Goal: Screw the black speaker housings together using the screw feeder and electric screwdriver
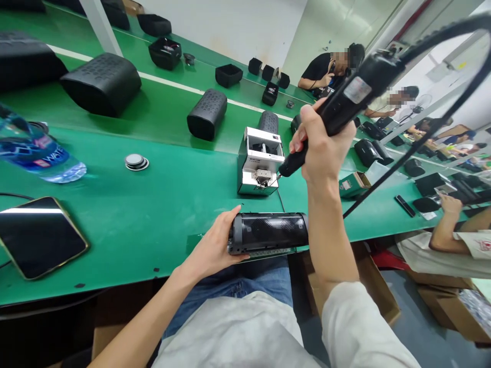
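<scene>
My right hand (328,140) is wrapped round a black electric screwdriver (343,99), whose thick cable loops up to the right. The screwdriver points down and left, and its tip meets the front of a white and grey screw feeder (261,162). Near the table's front edge, my left hand (217,240) grips the left end of a black speaker housing (270,230) with a perforated panel on top. My right forearm hides the housing's right end. Whether a screw sits on the screwdriver's tip is too small to tell.
Black speaker shells (207,115) stand along the green conveyor (161,110) behind the bench. At left lie a water bottle (40,151), a phone (42,237) and a stack of round discs (136,162). A small green box (353,185) and a co-worker's hand (449,203) are at right.
</scene>
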The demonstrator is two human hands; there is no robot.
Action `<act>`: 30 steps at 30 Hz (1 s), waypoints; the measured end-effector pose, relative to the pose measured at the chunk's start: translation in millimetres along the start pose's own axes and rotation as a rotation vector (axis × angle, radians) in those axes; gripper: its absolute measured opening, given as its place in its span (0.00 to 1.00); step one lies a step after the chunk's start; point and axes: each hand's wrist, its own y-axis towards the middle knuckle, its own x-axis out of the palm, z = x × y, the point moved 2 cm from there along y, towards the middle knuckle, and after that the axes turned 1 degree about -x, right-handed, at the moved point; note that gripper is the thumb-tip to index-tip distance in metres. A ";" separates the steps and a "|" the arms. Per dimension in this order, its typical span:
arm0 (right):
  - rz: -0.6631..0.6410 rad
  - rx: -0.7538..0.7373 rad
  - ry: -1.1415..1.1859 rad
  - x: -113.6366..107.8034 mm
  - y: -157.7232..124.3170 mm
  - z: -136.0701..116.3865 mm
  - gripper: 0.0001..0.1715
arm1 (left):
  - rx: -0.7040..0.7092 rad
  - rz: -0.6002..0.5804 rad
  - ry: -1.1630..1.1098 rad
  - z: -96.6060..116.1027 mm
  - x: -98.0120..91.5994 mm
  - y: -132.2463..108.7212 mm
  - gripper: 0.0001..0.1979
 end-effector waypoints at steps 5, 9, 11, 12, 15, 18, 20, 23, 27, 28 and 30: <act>0.097 0.069 0.045 -45.0 -19.5 -73.8 0.13 | 0.016 -0.010 0.024 -2.9 -0.7 0.7 0.68; 0.270 0.088 -0.055 -93.7 -44.7 -137.9 0.13 | 0.018 0.009 0.010 -9.1 0.5 0.5 0.63; 0.268 0.107 -0.159 -108.3 -59.5 -160.6 0.14 | 0.006 0.020 -0.003 -11.0 1.4 0.3 0.59; 0.267 0.106 -0.200 -112.9 -66.6 -168.4 0.15 | 0.000 0.024 -0.008 -11.2 1.6 0.1 0.58; 0.296 0.076 -0.235 -120.5 -82.6 -176.9 0.13 | -0.036 0.019 -0.018 -10.1 1.5 -0.5 0.55; 0.277 0.079 -0.219 -126.1 -88.8 -169.6 0.12 | -0.051 0.037 -0.018 -9.5 0.1 -0.6 0.56; 0.227 0.031 -0.171 -129.5 -89.1 -163.9 0.12 | -0.049 0.045 0.004 -10.1 -0.5 -0.5 0.59; 0.195 -0.005 -0.115 -132.1 -88.8 -158.7 0.10 | -0.046 0.032 0.029 -10.8 -0.7 -0.4 0.61; 0.178 0.025 -0.132 -130.4 -90.8 -148.8 0.09 | -0.056 0.026 0.026 -10.7 -0.2 -0.9 0.62; 0.157 0.002 -0.116 -130.0 -92.4 -144.3 0.09 | -0.064 0.026 0.026 -11.0 -0.1 -1.2 0.62; 0.111 -0.008 -0.091 -130.7 -98.2 -132.3 0.10 | -0.079 0.028 0.029 -11.5 -0.3 -2.1 0.63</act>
